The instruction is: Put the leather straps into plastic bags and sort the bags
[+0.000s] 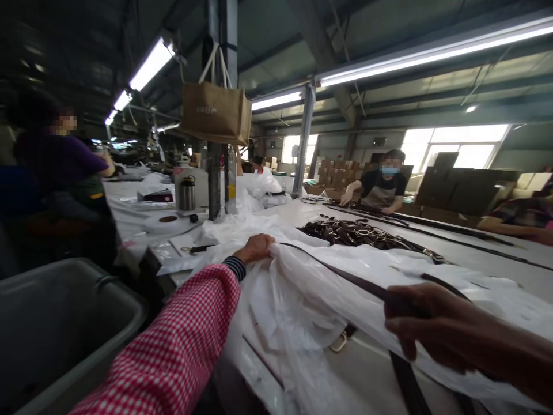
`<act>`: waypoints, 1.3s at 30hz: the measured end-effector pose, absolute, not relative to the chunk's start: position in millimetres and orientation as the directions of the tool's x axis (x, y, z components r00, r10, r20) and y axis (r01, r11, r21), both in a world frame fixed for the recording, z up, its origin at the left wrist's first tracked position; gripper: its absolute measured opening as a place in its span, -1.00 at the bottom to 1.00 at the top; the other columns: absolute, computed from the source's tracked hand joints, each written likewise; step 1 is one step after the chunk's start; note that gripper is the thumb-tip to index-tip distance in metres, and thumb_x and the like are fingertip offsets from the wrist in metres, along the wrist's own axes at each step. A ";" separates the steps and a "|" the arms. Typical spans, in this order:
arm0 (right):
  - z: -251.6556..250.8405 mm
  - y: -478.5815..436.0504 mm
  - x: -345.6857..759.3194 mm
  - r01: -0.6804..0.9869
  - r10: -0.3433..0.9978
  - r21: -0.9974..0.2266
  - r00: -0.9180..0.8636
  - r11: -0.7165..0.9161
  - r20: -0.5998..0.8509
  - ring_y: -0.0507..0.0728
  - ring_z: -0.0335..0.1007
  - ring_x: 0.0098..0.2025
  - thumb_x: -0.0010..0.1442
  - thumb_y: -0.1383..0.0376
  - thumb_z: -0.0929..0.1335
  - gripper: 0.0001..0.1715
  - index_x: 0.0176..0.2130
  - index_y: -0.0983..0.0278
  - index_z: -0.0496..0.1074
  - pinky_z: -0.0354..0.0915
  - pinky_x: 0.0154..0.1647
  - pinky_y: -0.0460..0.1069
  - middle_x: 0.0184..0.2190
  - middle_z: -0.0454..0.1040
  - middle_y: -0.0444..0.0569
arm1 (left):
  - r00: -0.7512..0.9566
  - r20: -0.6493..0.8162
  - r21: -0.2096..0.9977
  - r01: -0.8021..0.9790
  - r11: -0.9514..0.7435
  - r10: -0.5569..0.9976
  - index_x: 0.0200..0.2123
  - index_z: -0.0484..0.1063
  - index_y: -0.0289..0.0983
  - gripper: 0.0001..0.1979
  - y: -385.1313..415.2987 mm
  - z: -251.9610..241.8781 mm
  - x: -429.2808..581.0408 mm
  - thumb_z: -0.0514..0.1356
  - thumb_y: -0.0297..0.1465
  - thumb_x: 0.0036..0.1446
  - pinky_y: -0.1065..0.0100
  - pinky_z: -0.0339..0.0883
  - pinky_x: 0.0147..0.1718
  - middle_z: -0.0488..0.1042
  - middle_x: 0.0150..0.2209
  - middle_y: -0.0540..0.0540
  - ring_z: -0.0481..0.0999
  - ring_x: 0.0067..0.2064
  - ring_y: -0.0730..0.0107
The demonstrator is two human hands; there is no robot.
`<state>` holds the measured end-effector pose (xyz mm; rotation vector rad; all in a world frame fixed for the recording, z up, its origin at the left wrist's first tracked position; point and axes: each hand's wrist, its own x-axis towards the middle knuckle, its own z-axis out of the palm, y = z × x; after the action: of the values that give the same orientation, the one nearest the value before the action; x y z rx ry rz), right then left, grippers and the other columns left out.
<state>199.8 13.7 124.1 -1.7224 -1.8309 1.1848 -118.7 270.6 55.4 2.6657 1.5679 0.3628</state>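
A dark brown strap (332,268) stretches between my two hands above the table. My left hand (256,248), in a red-and-white checked sleeve, is closed at the strap's far end, next to crumpled white plastic sheeting (302,300). My right hand (427,320) wraps its fingers round the near end of the strap; it is slightly blurred. Below the strap, a gold-coloured metal buckle (339,343) on a dark strap end lies on the table. Another dark strap (408,383) hangs down beneath my right hand.
A pile of dark straps with metal rings (352,233) lies beyond the sheeting. Long straps (458,230) run along the table near a masked co-worker (382,184). At left are a grey bin (82,271), a steel flask (187,195) and another person (64,161). A brown bag (216,112) hangs on a post.
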 end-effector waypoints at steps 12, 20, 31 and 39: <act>141.3 -0.5 109.7 0.394 0.933 -0.918 -0.311 -0.046 -0.180 -0.04 0.12 -0.54 0.12 0.03 0.42 -0.42 0.07 0.23 0.47 0.06 -0.58 -0.11 -0.35 0.47 -0.05 | 0.465 0.291 0.194 0.827 -0.528 0.836 -0.15 0.50 -0.31 -0.72 278.4 31.5 -120.0 0.19 -0.20 0.32 0.11 0.40 -0.01 0.56 -0.18 -0.11 0.55 -0.07 0.23; 22.2 -8.9 83.3 0.892 0.910 -0.438 -0.270 0.112 -0.316 0.21 0.40 -0.31 0.00 0.11 0.48 -0.67 -0.23 0.18 0.49 0.21 -0.33 0.01 -0.36 0.50 0.01 | 0.473 0.286 0.222 0.813 -0.538 0.833 -0.16 0.51 -0.32 -0.70 287.2 29.8 -123.0 0.24 -0.17 0.28 0.09 0.41 0.00 0.56 -0.17 -0.12 0.55 -0.06 0.22; 55.8 -13.1 98.5 0.678 0.869 -0.689 -0.150 -0.257 -0.472 0.03 0.23 -0.45 -0.18 0.27 0.40 -0.84 -0.50 0.26 0.36 0.13 -0.51 -0.11 -0.51 0.30 -0.16 | 0.496 0.251 0.256 0.794 -0.551 0.831 -0.18 0.51 -0.33 -0.72 284.9 33.9 -126.3 0.27 -0.20 0.27 0.08 0.43 0.00 0.56 -0.18 -0.11 0.55 -0.07 0.23; 65.3 -26.2 189.4 0.410 0.929 -0.848 -0.007 -0.335 -0.370 0.19 0.46 -0.39 0.04 0.03 0.40 -0.52 -0.07 0.16 0.56 0.40 -0.40 0.05 -0.36 0.51 0.04 | 0.519 0.269 0.293 0.758 -0.582 0.811 -0.26 0.52 -0.32 -0.75 289.5 30.3 -129.4 0.31 -0.22 0.18 0.16 0.41 -0.07 0.56 -0.26 -0.09 0.54 -0.15 0.26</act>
<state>189.4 -26.2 65.3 -1.7653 -1.3852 1.3257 -129.4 289.5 30.3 2.6145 1.3590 0.5743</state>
